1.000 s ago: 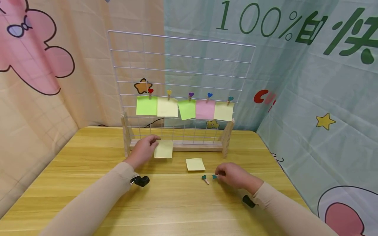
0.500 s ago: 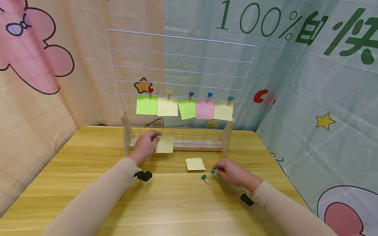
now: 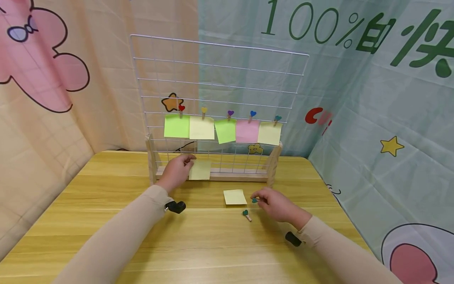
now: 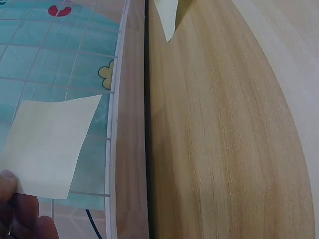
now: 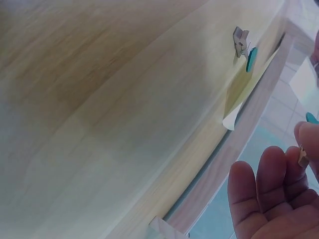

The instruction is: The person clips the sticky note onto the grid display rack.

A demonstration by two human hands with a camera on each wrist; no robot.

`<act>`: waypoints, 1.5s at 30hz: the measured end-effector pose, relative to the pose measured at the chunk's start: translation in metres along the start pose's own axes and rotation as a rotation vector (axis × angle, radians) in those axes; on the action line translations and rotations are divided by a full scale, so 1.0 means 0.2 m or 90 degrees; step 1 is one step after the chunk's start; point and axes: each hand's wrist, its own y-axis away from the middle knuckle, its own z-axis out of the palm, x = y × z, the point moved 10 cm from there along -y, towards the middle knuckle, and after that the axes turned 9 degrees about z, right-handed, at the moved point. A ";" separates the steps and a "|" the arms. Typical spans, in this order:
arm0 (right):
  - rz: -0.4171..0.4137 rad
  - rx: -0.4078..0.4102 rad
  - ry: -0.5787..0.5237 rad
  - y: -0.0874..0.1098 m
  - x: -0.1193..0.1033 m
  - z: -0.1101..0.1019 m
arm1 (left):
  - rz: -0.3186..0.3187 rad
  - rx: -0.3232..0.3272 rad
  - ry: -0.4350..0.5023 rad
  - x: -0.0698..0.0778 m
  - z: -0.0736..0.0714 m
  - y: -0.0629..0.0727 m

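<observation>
My left hand [image 3: 176, 170] pinches a pale yellow sticky note [image 3: 200, 170] by its corner, in front of the low part of a white wire grid rack [image 3: 227, 152]. In the left wrist view that note [image 4: 52, 147] hangs before the wires, between thumb and fingers. My right hand [image 3: 278, 203] pinches a small wooden clothespin [image 5: 303, 158] with a teal heart. A second clothespin [image 3: 246, 215] with a dark green heart lies on the table. Between the hands another pale yellow sticky note [image 3: 235, 197] lies with one edge curled up.
Several notes hang in a row on the grid, among them a pink note [image 3: 247, 131], each under a heart clothespin. Wooden feet [image 3: 272, 163] hold the rack up. It stands near the rear of the wooden table [image 3: 213, 244], with printed curtains [image 3: 354, 118] behind.
My left hand has moved up and slightly right with the sticky note, toward the grid. The right hand has lifted the clothespin a little up and left. The note and clothespin on the table stay put.
</observation>
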 end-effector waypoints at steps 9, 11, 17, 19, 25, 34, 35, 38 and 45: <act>0.005 0.007 -0.057 -0.05 -0.03 0.01 | 0.002 0.007 -0.025 0.00 0.00 -0.04; 0.006 0.011 -0.065 -0.07 -0.04 0.01 | 0.007 0.011 -0.034 0.00 0.00 -0.05; 0.018 0.053 -0.073 -0.10 -0.08 -0.01 | 0.015 0.028 -0.052 0.01 -0.01 -0.08; 0.022 0.066 -0.073 -0.10 -0.09 -0.02 | 0.018 0.035 -0.057 0.01 -0.02 -0.09; 0.021 0.097 -0.087 -0.13 -0.12 -0.03 | 0.023 0.050 -0.057 0.00 -0.03 -0.10; -0.004 0.102 -0.108 -0.16 -0.19 -0.01 | 0.002 0.070 -0.025 -0.02 -0.03 -0.10; -0.004 0.100 -0.112 -0.16 -0.19 -0.01 | -0.004 0.073 -0.017 -0.02 -0.03 -0.10; -0.001 0.093 -0.122 -0.18 -0.20 -0.01 | -0.015 0.083 -0.002 -0.03 -0.04 -0.10; -0.003 0.106 -0.125 -0.21 -0.24 -0.02 | -0.013 0.102 -0.023 -0.02 -0.05 -0.10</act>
